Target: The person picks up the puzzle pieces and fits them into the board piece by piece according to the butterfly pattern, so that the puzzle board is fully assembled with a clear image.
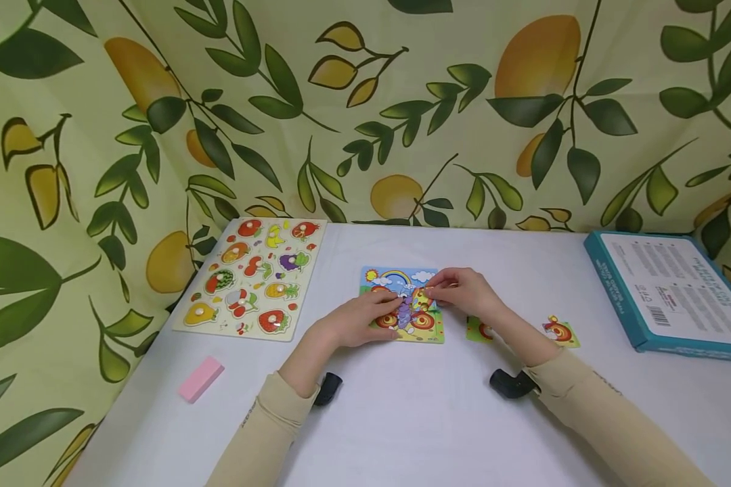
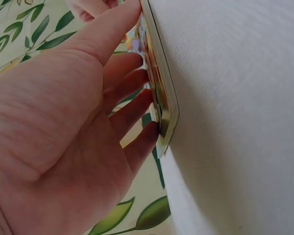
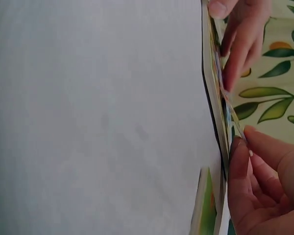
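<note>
A colourful jigsaw puzzle board point(image 1: 423, 333) with a sun, a rainbow and a purple-bodied butterfly lies mid-table. My left hand point(image 1: 356, 318) rests its fingers on the board's left part; in the left wrist view the fingertips point(image 2: 149, 129) touch its face, fairly straight. At the board's right side my right hand point(image 1: 468, 295) pinches a puzzle piece point(image 1: 422, 299) between thumb and forefinger. In the right wrist view that piece point(image 3: 237, 119) stands tilted, its outer edge raised off the board. Right of the board lies a loose piece point(image 1: 476, 330), partly behind my right forearm.
Another loose piece point(image 1: 562, 333) lies farther right, beyond the forearm. A fruit peg board point(image 1: 252, 270) is at the left, with a pink block point(image 1: 201, 379) in front. A teal-edged box point(image 1: 676, 291) lies at the right. A patterned curtain point(image 1: 365, 135) hangs behind the table.
</note>
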The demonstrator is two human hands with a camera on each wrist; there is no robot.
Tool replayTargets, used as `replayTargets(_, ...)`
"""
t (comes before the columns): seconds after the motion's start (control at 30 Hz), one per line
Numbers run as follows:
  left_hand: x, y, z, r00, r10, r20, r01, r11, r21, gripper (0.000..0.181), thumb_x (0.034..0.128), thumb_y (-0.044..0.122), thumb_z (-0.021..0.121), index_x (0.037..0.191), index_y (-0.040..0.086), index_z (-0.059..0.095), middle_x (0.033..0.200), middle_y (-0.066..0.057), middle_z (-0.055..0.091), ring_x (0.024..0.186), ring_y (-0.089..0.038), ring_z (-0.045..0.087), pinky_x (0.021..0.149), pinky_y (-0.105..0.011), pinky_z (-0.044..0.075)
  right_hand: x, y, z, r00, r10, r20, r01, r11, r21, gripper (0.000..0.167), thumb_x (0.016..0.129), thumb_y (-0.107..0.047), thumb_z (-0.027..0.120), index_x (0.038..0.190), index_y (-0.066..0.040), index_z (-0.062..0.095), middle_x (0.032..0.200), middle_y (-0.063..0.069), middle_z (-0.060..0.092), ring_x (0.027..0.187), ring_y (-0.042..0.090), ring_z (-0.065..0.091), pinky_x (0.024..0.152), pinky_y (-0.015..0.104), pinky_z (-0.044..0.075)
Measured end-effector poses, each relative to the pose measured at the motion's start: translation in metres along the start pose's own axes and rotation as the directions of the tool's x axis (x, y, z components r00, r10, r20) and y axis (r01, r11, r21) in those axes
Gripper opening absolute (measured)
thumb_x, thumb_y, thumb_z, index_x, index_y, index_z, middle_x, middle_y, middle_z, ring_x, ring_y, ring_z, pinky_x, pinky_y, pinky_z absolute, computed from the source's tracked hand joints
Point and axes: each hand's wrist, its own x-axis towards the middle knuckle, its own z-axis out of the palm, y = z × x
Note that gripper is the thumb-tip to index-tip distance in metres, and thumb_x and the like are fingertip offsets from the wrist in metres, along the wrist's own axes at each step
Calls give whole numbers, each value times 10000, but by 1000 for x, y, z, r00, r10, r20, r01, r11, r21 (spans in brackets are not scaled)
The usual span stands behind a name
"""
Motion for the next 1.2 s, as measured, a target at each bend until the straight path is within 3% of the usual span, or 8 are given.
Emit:
replayTargets(0.23,1,1,1,1000,18,-1,-18,998,68,630,967,405,593,1517,193,370,1521,-49,355,1393,-234,320,1125,-433,299,0,-4,4,999,-42,-15,41,996,-74,220,880,-246,745,984,-62,683,833,48,644,739,187,570,656,252,490)
replayTargets(0.43,0,1,1,999,43,-6,-42,993,109,598,979,403,571,1509,195,387,1512,-67,358,1393,-254,308,1107,-466,311,-1,-3,3,995,-93,-22,89,985,-151,179,876,-237,749,957,-86,696,850,34,624,814,214,526,712,305,433)
replayTargets(1.2,1,2,0,1000,26,-6,-26,995,93,611,969,422,582,1510,215,387,1505,-53,365,1388,-239,311,1113,-446,307,3,3,4,996,-90,-12,88,987,-136,195,884,-238,739,989,-84,682,875,46,581,812,214,499,704,306,408)
